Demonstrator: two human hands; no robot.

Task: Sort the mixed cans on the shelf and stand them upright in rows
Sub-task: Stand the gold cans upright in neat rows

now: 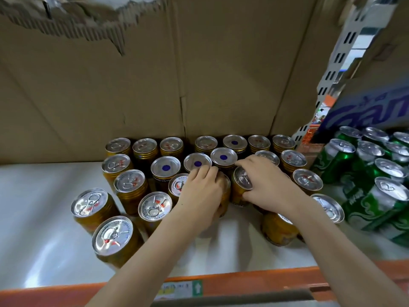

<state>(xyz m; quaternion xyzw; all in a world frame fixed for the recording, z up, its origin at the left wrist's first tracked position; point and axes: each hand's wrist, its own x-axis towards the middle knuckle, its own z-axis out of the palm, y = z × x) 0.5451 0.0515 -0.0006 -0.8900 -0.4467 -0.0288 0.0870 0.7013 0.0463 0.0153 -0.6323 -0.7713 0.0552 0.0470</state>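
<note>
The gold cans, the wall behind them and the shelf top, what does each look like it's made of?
Gold cans: metal, likely aluminium; shiny silver lids with pull tabs, glossy ribbed gold sides.
Back wall: brown corrugated cardboard, matte; fluting shows along the torn top edge.
Shelf top: smooth white surface with a soft sheen, perhaps laminate or painted board; its orange front edge looks like painted metal.

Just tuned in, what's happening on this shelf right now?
A person is arranging gold cans on the white shelf. The left hand grips one gold can and the right hand grips another, both in the middle of the group. Around them gold cans stand upright in loose rows; four show a blue dot on top. Green cans sit apart on the right.
</note>
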